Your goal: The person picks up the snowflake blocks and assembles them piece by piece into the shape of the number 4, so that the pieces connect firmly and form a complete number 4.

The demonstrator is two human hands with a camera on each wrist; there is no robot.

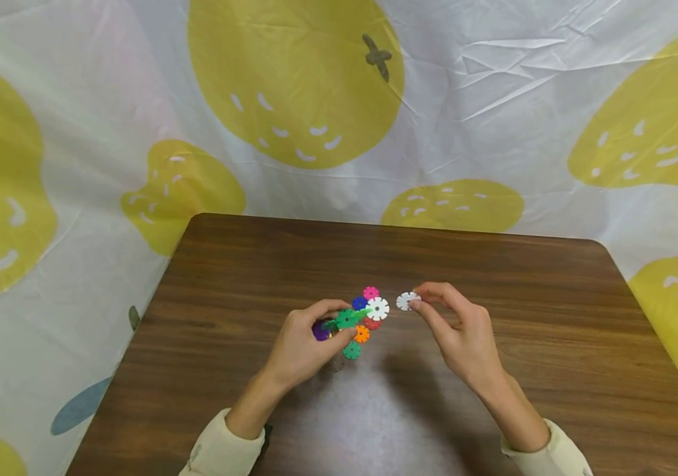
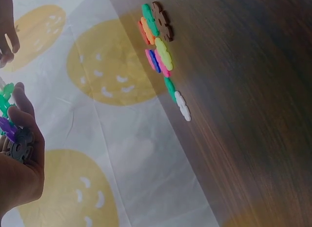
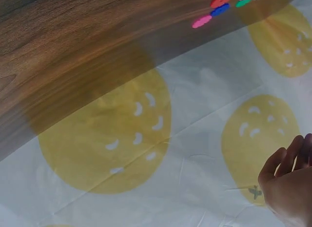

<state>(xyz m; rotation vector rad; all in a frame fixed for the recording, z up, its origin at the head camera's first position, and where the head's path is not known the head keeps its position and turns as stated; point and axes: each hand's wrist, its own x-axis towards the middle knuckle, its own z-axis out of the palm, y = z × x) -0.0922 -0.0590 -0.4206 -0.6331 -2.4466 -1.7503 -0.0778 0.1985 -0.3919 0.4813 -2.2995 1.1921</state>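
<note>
My left hand grips a chain of notched plastic discs between thumb and fingers. Green discs, a purple disc and a white disc at its right end show in the head view. A dark grey disc lies against the palm in the left wrist view. Thumb and index finger of my right hand pinch a second white disc, a small gap right of the chain. In the right wrist view, only part of my right hand shows, its disc hidden.
Several loose discs lie on the brown wooden table beneath the chain, among them pink, orange, green, brown and yellow. A fruit-patterned cloth hangs behind the table.
</note>
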